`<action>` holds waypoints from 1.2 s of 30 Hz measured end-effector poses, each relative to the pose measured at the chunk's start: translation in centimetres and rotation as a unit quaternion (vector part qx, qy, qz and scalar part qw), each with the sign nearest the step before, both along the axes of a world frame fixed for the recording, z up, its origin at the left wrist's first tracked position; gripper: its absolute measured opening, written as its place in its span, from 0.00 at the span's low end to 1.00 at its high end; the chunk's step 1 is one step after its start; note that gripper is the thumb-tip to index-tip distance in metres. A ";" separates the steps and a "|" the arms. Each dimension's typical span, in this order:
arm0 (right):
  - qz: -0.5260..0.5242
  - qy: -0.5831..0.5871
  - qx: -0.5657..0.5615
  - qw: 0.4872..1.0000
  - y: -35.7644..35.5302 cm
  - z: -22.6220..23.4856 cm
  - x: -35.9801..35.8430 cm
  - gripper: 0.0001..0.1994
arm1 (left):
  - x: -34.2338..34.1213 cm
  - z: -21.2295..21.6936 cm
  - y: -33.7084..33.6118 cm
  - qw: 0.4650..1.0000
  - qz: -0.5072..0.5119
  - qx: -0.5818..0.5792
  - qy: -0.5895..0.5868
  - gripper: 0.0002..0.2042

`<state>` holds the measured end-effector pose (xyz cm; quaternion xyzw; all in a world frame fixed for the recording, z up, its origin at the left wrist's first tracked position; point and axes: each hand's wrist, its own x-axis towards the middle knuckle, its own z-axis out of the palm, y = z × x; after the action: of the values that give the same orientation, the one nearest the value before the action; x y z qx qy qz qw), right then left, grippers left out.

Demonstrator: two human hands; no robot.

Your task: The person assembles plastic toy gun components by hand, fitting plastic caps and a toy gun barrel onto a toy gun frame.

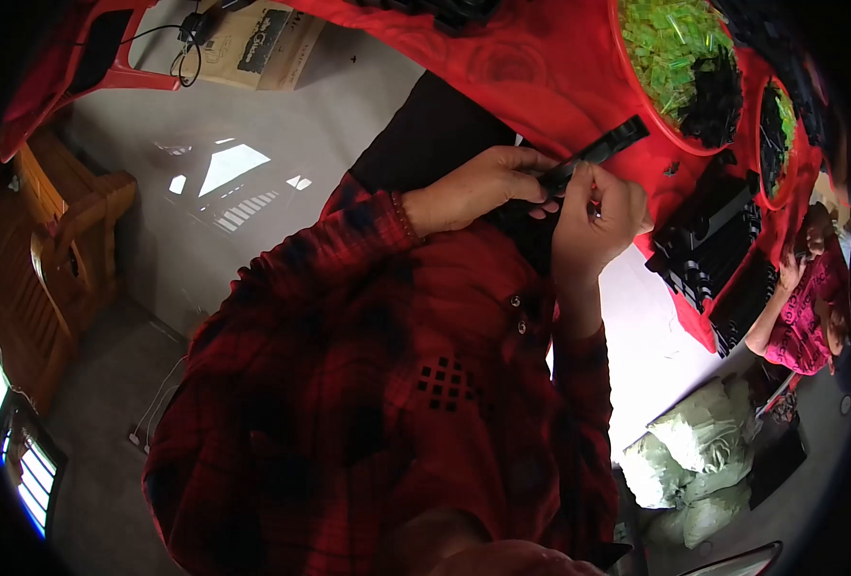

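Note:
A long, narrow black plastic piece (613,141) slants up and right from between my hands, over the edge of the red-covered table. My left hand (478,190), with a beaded bracelet at the wrist, grips its lower end between thumb and fingers. Close beside it, my right hand (600,216) is closed in a pinch against the same piece. Whether a smaller part sits in the right fingertips cannot be made out. Just beyond the hands stands a red basin (644,104) holding translucent yellow-green pieces (670,38) and small black pieces (712,101).
Another red basin (764,182) with similar pieces stands farther right. Stacked black parts (709,240) lie near the table's right side. A co-worker in a pink top (810,317) sits at right, near pale sacks (704,442). A wooden chair (70,230) and cardboard box (257,43) are left.

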<state>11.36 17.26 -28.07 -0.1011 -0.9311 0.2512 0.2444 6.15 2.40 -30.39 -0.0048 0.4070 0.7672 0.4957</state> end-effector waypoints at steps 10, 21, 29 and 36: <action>0.008 0.045 0.106 0.993 0.1 -1.1 -0.1 0.04 | 0.6 -0.6 0.7 0.999 0.032 0.006 0.012 0.18; 0.051 -0.070 0.166 0.982 1.5 2.4 -0.4 0.05 | 0.4 -0.2 1.1 0.985 0.004 -0.110 0.136 0.14; 0.029 -0.037 0.017 0.999 2.0 2.8 -0.7 0.08 | -0.9 -0.5 0.2 0.996 -0.047 -0.038 0.066 0.19; 0.028 -0.049 -0.083 0.995 1.8 2.6 -1.1 0.08 | -1.2 -0.3 0.3 0.998 -0.049 -0.007 0.042 0.22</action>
<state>10.21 19.11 -25.50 -0.1070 -0.9205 0.3288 0.1820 4.97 2.66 -30.68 0.0440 0.4322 0.7386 0.5155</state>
